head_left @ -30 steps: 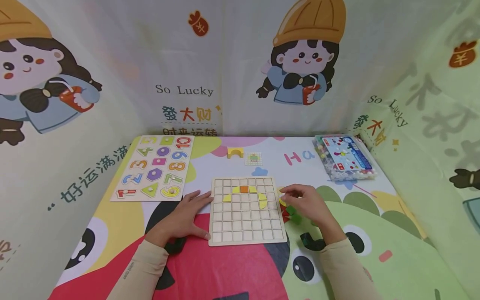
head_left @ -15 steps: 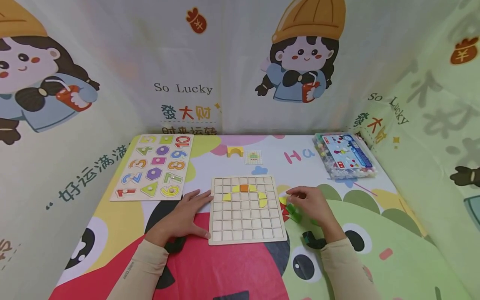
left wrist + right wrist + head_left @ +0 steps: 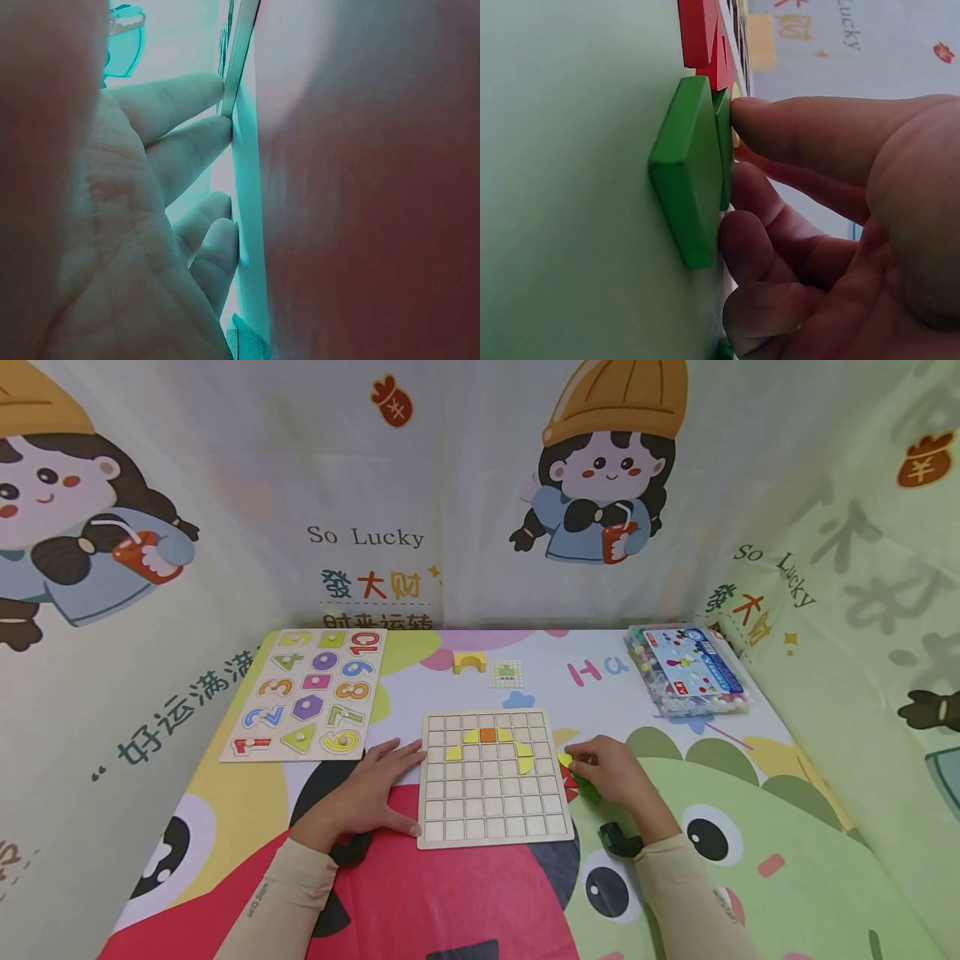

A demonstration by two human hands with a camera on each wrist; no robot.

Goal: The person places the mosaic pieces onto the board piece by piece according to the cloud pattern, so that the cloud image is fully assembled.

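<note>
A wooden grid board (image 3: 495, 810) lies in the middle of the table in the head view. It bears several yellow quarter-round tiles and one orange square tile (image 3: 488, 735) in its upper rows. My left hand (image 3: 367, 797) rests with fingers spread at the board's left edge; in the left wrist view its fingertips (image 3: 217, 240) touch that edge. Off the board's right side, my right hand (image 3: 611, 770) has thumb and forefinger at a yellow tile (image 3: 564, 761), seemingly pinching it. Red tiles (image 3: 697, 34) and green tiles (image 3: 686, 172) lie beside these fingers, partly hidden by them.
A number puzzle board (image 3: 303, 693) lies at the left rear. Behind the grid board are a yellow arch block (image 3: 470, 662) and a small pattern card (image 3: 506, 674). A clear box of beads (image 3: 686, 672) stands at the right rear.
My right hand drew back slightly to the right, then came in again toward the yellow tile. My left hand stays at the board's edge.
</note>
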